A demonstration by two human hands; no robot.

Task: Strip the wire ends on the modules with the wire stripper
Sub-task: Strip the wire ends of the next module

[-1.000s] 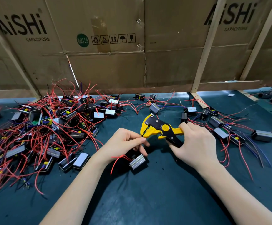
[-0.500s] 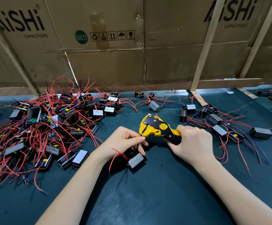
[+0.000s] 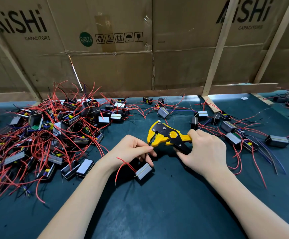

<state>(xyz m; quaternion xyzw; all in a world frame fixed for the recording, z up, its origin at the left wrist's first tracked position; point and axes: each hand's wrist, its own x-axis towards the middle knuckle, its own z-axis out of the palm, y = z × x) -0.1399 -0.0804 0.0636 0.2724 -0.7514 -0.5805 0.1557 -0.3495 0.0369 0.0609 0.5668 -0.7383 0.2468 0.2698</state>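
Right hand (image 3: 204,150) around stripper (image 3: 166,135) (yellow)

module pile (image 3: 42,135) left, wire stripper (image 3: 168,136) centre, module (image 3: 143,170) before it; cardboard (image 3: 116,66) behind

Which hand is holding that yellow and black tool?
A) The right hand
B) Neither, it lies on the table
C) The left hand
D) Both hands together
A: the right hand wraps the handles of the wire stripper, while the left hand pinches a wire at the tool's mouth.
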